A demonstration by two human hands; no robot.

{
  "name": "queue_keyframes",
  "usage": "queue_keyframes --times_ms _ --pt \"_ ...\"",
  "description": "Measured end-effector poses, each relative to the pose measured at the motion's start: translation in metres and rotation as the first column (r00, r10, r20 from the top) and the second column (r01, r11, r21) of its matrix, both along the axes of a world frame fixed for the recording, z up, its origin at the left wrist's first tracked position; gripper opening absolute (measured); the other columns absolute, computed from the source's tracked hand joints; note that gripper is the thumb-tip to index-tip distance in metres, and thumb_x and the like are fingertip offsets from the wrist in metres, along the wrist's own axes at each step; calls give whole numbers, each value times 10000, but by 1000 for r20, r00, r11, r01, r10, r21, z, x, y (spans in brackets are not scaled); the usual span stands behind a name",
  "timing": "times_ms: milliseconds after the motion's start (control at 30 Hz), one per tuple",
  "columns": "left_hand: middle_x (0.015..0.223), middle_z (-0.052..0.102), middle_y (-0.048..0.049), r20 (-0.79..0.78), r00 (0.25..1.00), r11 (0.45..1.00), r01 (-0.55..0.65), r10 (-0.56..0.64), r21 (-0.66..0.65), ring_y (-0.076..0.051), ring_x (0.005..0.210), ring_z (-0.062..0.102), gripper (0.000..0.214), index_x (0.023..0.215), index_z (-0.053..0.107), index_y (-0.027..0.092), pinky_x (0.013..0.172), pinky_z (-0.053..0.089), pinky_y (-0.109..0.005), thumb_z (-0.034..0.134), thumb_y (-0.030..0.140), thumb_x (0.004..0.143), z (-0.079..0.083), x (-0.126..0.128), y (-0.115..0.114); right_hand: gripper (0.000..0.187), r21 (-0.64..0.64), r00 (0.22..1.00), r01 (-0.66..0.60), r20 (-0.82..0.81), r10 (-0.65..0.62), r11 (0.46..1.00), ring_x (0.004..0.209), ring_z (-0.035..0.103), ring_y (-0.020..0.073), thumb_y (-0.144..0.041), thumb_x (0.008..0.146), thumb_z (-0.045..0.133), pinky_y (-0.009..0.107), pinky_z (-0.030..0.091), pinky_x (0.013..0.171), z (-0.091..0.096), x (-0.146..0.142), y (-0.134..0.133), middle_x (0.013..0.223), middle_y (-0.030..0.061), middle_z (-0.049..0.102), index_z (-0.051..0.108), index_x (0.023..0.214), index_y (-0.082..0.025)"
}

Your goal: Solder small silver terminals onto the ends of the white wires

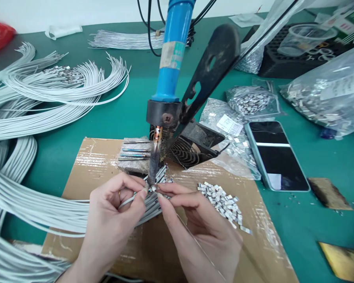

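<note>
A soldering iron [172, 78] with a blue handle hangs tip down in a black clamp. Right at its tip, my left hand [113, 214] is closed, pinching the end of a white cable [129, 201]. My right hand [200, 224] is closed too, its thumb and forefinger at the tip from the other side. A thin solder wire [205, 253] runs from those fingers down across the palm. Between both sets of fingertips sits a tiny silvery part [152, 188]; which hand bears it I cannot tell. Beneath my hands lies a bundle of white cables [153, 206].
Cardboard [271, 243] covers the work spot. Small metal pieces [221, 202] are heaped to the right, near a phone [279, 157]. Behind the iron stand a small fan [191, 145] and bags of metal parts [250, 100]. Coiled white cables [47, 118] fill the left side.
</note>
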State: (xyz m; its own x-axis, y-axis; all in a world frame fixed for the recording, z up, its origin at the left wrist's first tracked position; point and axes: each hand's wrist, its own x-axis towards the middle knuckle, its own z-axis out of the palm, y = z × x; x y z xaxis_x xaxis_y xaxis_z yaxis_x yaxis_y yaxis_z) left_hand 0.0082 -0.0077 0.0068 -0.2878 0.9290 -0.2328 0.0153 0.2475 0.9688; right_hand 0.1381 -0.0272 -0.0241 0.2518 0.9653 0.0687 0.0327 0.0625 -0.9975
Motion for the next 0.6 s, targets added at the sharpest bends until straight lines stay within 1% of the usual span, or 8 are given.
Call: queue_keyframes --times_ms 100,267,400,500,600 --pt "785 752 15 -9 999 999 40 -39 22 -46 525 596 134 665 740 176 506 479 -111 805 72 718 -3 -2 0 162 8 1000 -1 -2 1 1000 933 782 171 -135 897 766 276 598 852 0 0 0 1013 6 830 712 797 -251" --pt "785 752 17 -6 1000 999 28 -28 44 -39 521 597 145 670 743 178 500 473 -96 801 66 742 -5 -2 -2 173 49 1000 4 1 -4 999 951 779 171 -107 906 755 286 592 876 -1 -2 0 1011 13 827 719 812 -248" --pt "775 751 1 -31 1000 997 -4 6 72 -70 555 624 134 674 747 179 524 505 -124 798 79 747 -5 0 -3 172 80 1000 15 22 -17 997 956 784 171 -99 904 757 278 597 862 -3 -4 0 1010 9 830 732 831 -253" --pt "769 742 3 -41 999 996 -1 4 86 -56 510 571 127 674 752 178 490 483 -125 801 83 744 -6 0 -4 164 88 999 29 44 -33 996 942 792 188 -102 901 766 291 618 835 -3 -4 0 989 22 836 748 834 -251" --pt "781 743 18 -26 1000 996 9 -7 87 -24 481 515 133 674 752 181 472 443 -96 802 81 746 -6 0 -5 163 98 998 36 47 -41 994 926 799 206 -99 899 765 309 638 815 -2 -5 0 968 37 838 751 831 -246"
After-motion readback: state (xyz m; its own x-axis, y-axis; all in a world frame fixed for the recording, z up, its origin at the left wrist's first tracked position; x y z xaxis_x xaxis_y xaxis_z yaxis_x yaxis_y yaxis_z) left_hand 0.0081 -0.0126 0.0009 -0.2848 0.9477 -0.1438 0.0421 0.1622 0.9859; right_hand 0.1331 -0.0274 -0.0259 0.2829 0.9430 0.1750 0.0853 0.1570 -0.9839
